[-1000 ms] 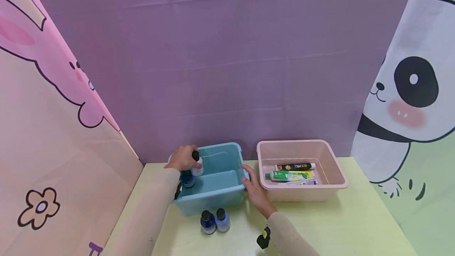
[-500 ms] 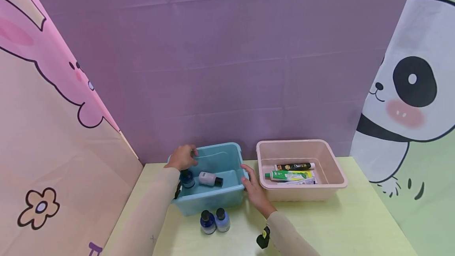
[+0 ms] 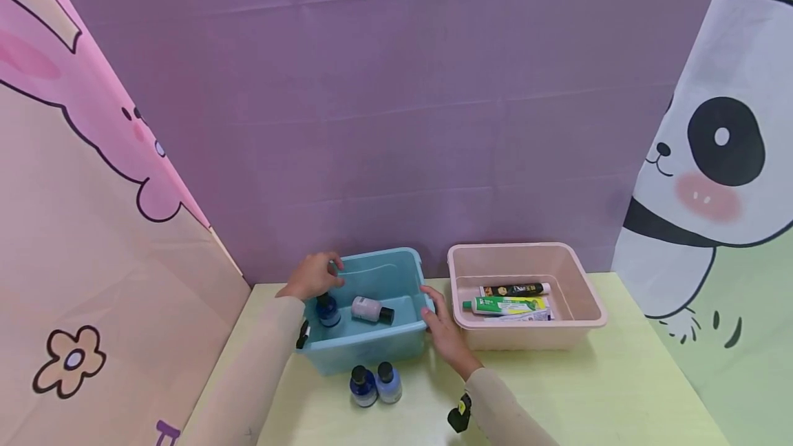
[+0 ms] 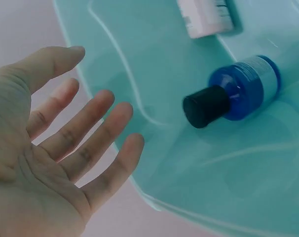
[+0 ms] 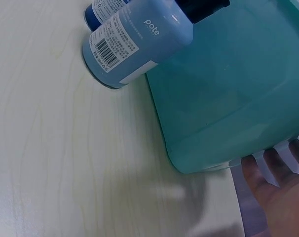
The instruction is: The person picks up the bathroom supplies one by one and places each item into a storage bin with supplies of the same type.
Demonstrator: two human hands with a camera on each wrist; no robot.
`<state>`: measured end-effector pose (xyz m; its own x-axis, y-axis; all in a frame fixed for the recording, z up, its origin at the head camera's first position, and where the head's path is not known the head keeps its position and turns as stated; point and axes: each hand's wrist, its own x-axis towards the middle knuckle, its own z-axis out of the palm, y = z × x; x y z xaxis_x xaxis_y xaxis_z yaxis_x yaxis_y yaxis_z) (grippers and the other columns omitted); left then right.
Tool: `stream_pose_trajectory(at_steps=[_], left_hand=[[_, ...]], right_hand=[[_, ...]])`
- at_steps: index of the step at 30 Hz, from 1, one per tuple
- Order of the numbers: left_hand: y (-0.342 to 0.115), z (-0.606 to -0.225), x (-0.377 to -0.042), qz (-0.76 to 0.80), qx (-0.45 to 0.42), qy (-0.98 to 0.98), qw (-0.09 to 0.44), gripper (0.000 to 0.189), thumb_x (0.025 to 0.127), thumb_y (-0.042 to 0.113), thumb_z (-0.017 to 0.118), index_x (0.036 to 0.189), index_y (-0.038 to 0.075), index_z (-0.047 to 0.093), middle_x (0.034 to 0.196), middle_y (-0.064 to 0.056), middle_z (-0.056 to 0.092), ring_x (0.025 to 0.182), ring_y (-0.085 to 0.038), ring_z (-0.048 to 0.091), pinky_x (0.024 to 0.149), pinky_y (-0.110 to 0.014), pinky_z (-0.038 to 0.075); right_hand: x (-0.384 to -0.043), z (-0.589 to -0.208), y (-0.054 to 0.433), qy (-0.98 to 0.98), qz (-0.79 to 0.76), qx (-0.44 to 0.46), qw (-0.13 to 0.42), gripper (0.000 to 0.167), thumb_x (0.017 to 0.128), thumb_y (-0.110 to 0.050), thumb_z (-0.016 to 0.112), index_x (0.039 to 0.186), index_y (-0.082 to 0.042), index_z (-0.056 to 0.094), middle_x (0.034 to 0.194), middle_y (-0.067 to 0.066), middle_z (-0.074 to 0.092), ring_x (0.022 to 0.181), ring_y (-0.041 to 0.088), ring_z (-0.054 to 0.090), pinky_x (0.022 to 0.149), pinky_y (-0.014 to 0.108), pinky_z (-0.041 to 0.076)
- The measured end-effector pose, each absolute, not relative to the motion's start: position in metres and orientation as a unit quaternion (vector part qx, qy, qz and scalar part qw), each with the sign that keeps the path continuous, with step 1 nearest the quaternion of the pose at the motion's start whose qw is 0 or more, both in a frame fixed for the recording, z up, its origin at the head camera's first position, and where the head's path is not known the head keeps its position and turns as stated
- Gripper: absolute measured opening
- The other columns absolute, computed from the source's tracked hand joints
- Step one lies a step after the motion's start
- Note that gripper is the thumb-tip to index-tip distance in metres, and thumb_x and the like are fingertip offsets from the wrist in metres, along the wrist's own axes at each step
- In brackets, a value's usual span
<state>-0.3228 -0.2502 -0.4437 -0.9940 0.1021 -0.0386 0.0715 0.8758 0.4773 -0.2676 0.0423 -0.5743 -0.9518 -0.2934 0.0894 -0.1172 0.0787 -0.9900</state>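
My left hand [image 3: 312, 275] hovers over the left rim of a teal plastic bin [image 3: 362, 346], fingers relaxed and holding nothing. Inside, a pale pink bottle [image 3: 367, 309] with a black cap lies on its side. A dark blue bottle [image 3: 327, 312] stands at the bin's left end, its black cap below my hand; the left wrist view shows both the blue bottle [image 4: 248, 86] and part of the pink one [image 4: 204, 17]. At the bin's right end my right hand [image 3: 447, 339] grips the rim, thumb on top, with fingers [image 5: 258, 180] under the edge in the right wrist view.
In front of the bin stand a dark blue bottle [image 3: 363, 391] and a light blue bottle [image 3: 389, 387], side by side. To the right, a pink bin [image 3: 526, 339] holds several toothpaste tubes [image 3: 504, 305]. A purple cloth [image 3: 396, 122] hangs behind the table [image 3: 588, 391].
My left hand has let go of the pink bottle, which has tipped from upright onto its side and shifted slightly right. The hand has drawn back a little left. My right hand stays on the rim.
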Motion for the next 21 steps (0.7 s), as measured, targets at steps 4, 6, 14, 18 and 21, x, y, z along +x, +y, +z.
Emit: stream_pose_trajectory(at_steps=[4, 6, 14, 18, 21], left_hand=[[-0.248, -0.439, -0.315, 0.258, 0.051, 0.964, 0.019, 0.029, 0.090, 0.021, 0.078, 0.115, 0.009, 0.069, 0.111, -0.014, 0.073, 0.094, -0.028, 0.068, 0.086, -0.051, 0.059], [-0.247, -0.438, -0.309, 0.270, 0.058, 0.961, 0.011, 0.030, 0.092, 0.022, 0.075, 0.118, 0.009, 0.068, 0.112, -0.013, 0.073, 0.096, -0.028, 0.069, 0.087, -0.052, 0.058], [-0.246, -0.448, -0.276, 0.346, 0.084, 0.933, -0.051, 0.025, 0.095, 0.025, 0.073, 0.115, 0.012, 0.068, 0.110, -0.009, 0.074, 0.095, -0.026, 0.072, 0.083, -0.044, 0.059], [-0.243, -0.455, -0.258, 0.374, 0.083, 0.921, -0.071, 0.024, 0.095, 0.024, 0.073, 0.117, 0.014, 0.068, 0.113, -0.008, 0.073, 0.097, -0.025, 0.072, 0.082, -0.039, 0.059], [-0.241, -0.460, -0.246, 0.396, 0.073, 0.911, -0.091, 0.024, 0.095, 0.024, 0.074, 0.117, 0.016, 0.069, 0.114, -0.006, 0.073, 0.098, -0.022, 0.070, 0.083, -0.036, 0.058]], right_hand=[[-0.269, -0.575, 0.043, 0.737, -0.659, -0.138, 0.066, 0.048, 0.113, -0.027, 0.034, 0.159, -0.031, 0.025, 0.169, 0.012, 0.017, 0.148, 0.045, 0.031, 0.113, 0.068, 0.037], [-0.270, -0.575, 0.043, 0.737, -0.658, -0.137, 0.067, 0.047, 0.113, -0.027, 0.034, 0.158, -0.032, 0.025, 0.168, 0.012, 0.018, 0.148, 0.045, 0.032, 0.114, 0.067, 0.037], [-0.272, -0.580, 0.043, 0.741, -0.652, -0.146, 0.065, 0.048, 0.113, -0.034, 0.033, 0.159, -0.032, 0.023, 0.168, 0.013, 0.019, 0.147, 0.044, 0.033, 0.113, 0.067, 0.037], [-0.271, -0.580, 0.043, 0.747, -0.644, -0.153, 0.058, 0.050, 0.112, -0.039, 0.033, 0.160, -0.031, 0.022, 0.167, 0.013, 0.020, 0.146, 0.044, 0.036, 0.112, 0.067, 0.039], [-0.271, -0.580, 0.043, 0.754, -0.635, -0.158, 0.049, 0.050, 0.112, -0.037, 0.033, 0.160, -0.030, 0.021, 0.167, 0.014, 0.021, 0.144, 0.045, 0.037, 0.111, 0.067, 0.039]])
